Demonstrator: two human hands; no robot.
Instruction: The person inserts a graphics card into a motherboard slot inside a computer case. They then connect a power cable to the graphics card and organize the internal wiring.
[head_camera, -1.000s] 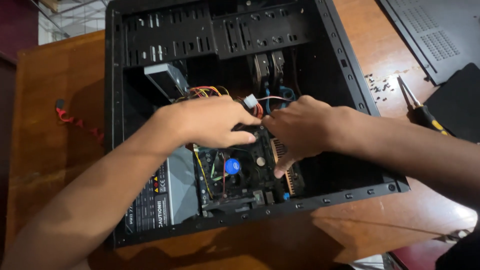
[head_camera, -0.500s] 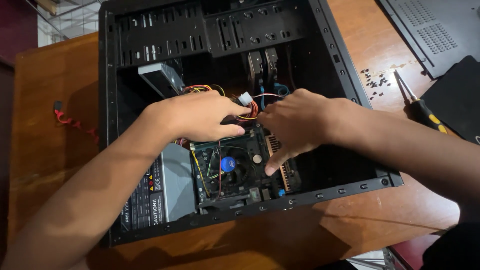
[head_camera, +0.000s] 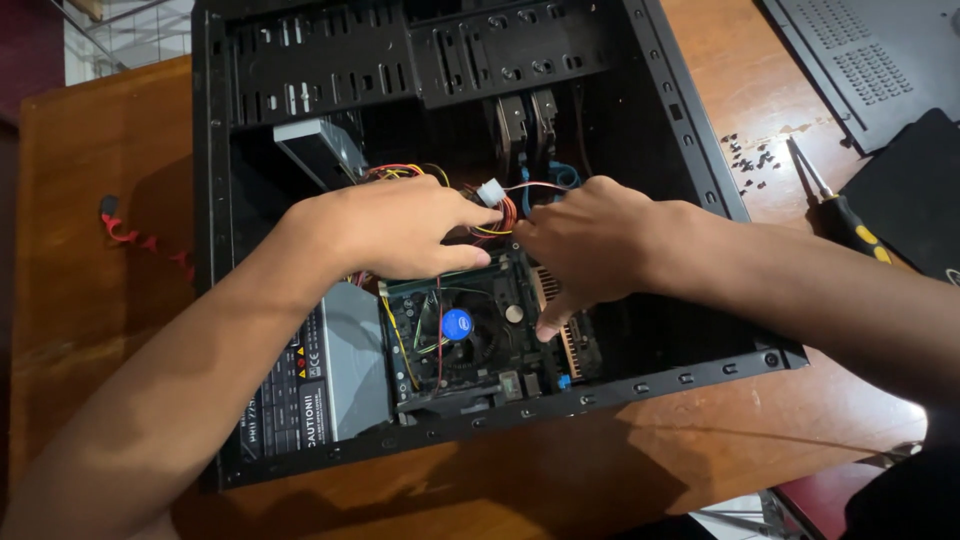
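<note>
An open black computer case (head_camera: 700, 150) lies on a wooden table. Inside it sits a dark motherboard (head_camera: 480, 350) with a round blue-labelled cooler (head_camera: 457, 323). My left hand (head_camera: 390, 230) reaches in from the left, with thumb and forefinger pinched at a bundle of red, yellow and black cables (head_camera: 497, 212). My right hand (head_camera: 590, 250) comes in from the right and meets it there. Its thumb presses down beside a copper-finned part (head_camera: 570, 345) on the board's right side, and its fingertips are hidden under the palm.
A grey power supply (head_camera: 330, 380) fills the case's lower left, with drive bays (head_camera: 420, 50) at the top. On the table to the right lie a yellow-and-black screwdriver (head_camera: 845, 215), several small black screws (head_camera: 750, 155) and the case's side panel (head_camera: 870, 60). A red cable (head_camera: 140, 238) lies left.
Both hands stay together at the cable bundle above the motherboard, shifting only slightly. The view has drifted a little over the case.
</note>
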